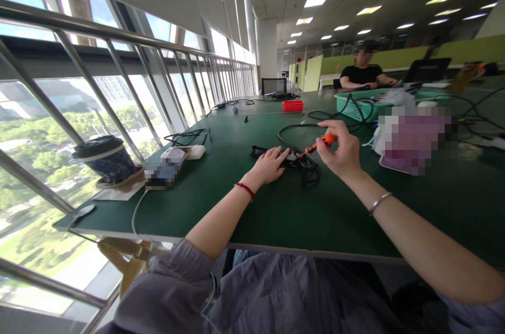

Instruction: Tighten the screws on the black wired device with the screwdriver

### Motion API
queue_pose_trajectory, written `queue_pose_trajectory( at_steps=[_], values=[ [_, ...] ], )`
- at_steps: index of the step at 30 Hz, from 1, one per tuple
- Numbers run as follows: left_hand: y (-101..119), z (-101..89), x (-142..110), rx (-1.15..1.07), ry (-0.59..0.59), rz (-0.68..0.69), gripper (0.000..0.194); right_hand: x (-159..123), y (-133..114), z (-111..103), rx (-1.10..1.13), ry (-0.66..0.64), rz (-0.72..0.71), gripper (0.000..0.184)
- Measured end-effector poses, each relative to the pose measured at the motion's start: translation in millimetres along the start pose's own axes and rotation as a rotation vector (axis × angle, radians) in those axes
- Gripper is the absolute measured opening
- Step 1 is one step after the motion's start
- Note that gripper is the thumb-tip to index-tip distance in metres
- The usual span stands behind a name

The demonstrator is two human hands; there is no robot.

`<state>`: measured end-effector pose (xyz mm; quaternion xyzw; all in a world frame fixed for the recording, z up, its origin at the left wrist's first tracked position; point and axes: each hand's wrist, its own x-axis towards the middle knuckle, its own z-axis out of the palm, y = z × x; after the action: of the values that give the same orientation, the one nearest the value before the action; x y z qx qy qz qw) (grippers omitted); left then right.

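Black housing (259, 151) under orange screwdriver (317, 144)

Housing lies on the green table (221, 192), long axis running roughly left to right; left hand (269, 165) open, fingers laid over its middle; screwdriver slants, tip pointing down-left at the housing's right part, contact unclear; right hand (340, 150) grips the handle.

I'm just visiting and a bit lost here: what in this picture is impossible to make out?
All in the head view:
- The middle of the black casing: hidden under the left hand.
- The tip of the orange tool in the right hand: too small and blurred.
- The phone screen and the pink item's details: pixelated.
- The drink level in the cup: hidden by its lid.
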<state>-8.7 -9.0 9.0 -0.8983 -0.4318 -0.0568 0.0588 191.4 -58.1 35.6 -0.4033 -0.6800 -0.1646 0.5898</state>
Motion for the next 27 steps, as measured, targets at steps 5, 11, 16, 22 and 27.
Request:
queue_pose_trajectory(
  at_steps=[5,11,16,22,27],
  values=[
    [-0.2,0.9,0.5,-0.005,0.003,-0.002,0.063,-1.1,3.9,1.5,0.027,-0.010,-0.050,0.037],
    [0.2,-0.5,-0.6,0.002,0.002,0.003,0.063,0.2,-0.2,-0.2,-0.036,-0.033,0.003,0.013],
    [-0.3,0.0,-0.5,0.010,-0.003,0.001,0.062,-0.1,-0.5,0.1,-0.026,-0.007,-0.008,0.024],
    [0.2,0.1,-0.8,0.012,-0.004,-0.001,0.062,-0.9,1.0,1.2,-0.001,-0.015,-0.040,0.030],
    [1.1,-1.8,-1.1,0.011,-0.017,-0.002,0.063,0.3,-1.5,0.2,-0.041,-0.009,0.000,0.011]
  ],
)
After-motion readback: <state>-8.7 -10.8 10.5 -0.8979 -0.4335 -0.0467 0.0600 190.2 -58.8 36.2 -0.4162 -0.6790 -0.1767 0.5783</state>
